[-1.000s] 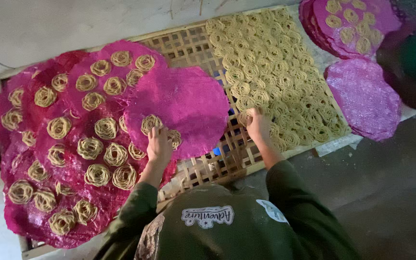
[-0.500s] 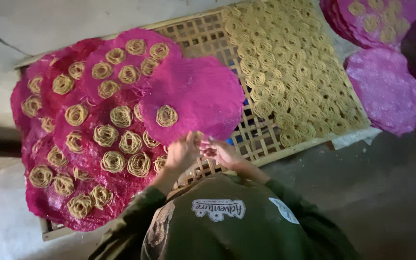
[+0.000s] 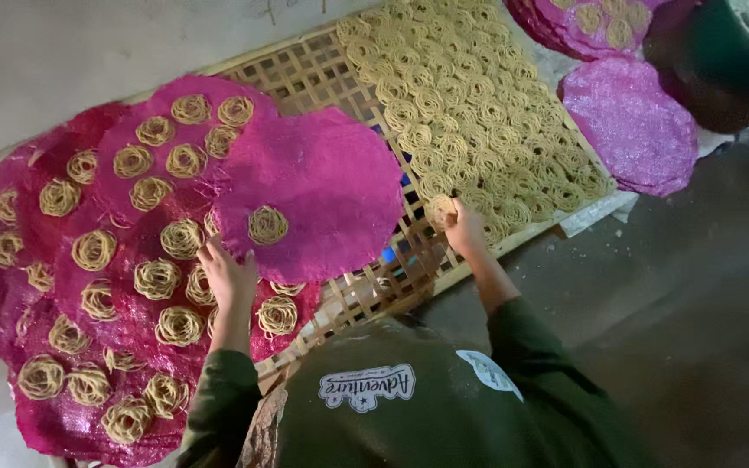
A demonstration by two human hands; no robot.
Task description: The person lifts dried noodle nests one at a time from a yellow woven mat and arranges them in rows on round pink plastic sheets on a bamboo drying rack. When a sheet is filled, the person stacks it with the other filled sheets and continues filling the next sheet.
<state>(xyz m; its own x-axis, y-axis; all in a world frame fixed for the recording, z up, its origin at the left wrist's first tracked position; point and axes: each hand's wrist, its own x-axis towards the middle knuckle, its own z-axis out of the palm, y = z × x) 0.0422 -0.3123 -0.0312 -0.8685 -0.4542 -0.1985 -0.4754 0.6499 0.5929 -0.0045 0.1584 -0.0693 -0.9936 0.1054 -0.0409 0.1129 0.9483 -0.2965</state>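
A noodle coil (image 3: 440,211) is pinched in the closed fingers of the right hand (image 3: 464,230) at the near edge of the packed coils (image 3: 470,113) on the bamboo rack (image 3: 322,74). The left hand (image 3: 229,276) is laid flat, fingers spread and gripping nothing, on the edge of the top pink mat (image 3: 322,186), where a single coil (image 3: 268,224) is already set. Beneath and to the left, more pink mats (image 3: 88,260) are seen loaded with coils. Another bare pink mat (image 3: 630,121) lies at the far right, beside a dark green tub (image 3: 721,52). The held coil looks loose and could be pulled apart or dropped through the lattice gaps if it is squeezed unevenly. The top mat overhangs the others, so it could be shifted or tipped by pressure from the left hand, and the coils below could be crushed. Neighbouring coils on the rack could be dragged out of line, since they lie touching.
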